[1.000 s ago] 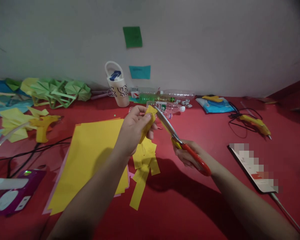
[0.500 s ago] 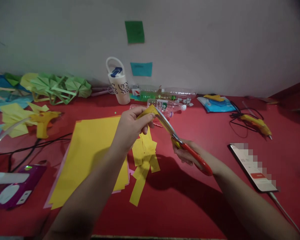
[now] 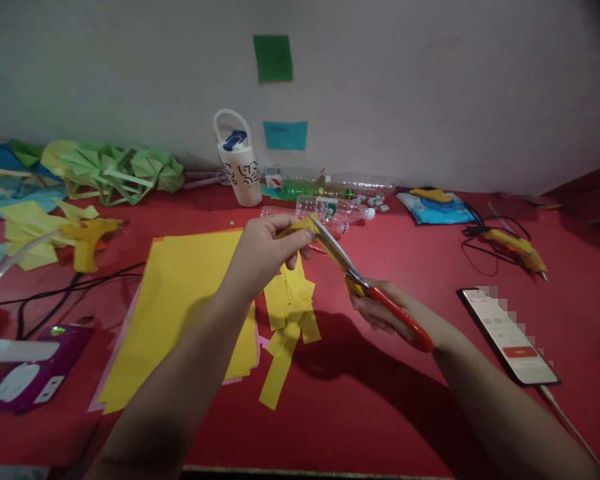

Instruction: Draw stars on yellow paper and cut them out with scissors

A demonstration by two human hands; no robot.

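Note:
Between the thumb and fingers of my left hand is a small folded yellow paper piece. My right hand is closed around the red handles of a pair of scissors. The blade tips reach the paper's edge beside my left fingertips, and the blades look nearly together. Below my hands, several cut yellow paper strips lie in a loose pile. A stack of yellow paper sheets with pink edges under it lies to the left, partly covered by my left forearm.
Yellow glue guns lie at the left and right, with black cords. A white tumbler, plastic bottles and a blue packet line the wall. A phone lies at right. Folded green paper shapes sit back left.
The scissors and my right hand have shifted slightly right. My left hand still pinches the yellow paper, and its upper edge now looks lower against the blades. The view has moved a little.

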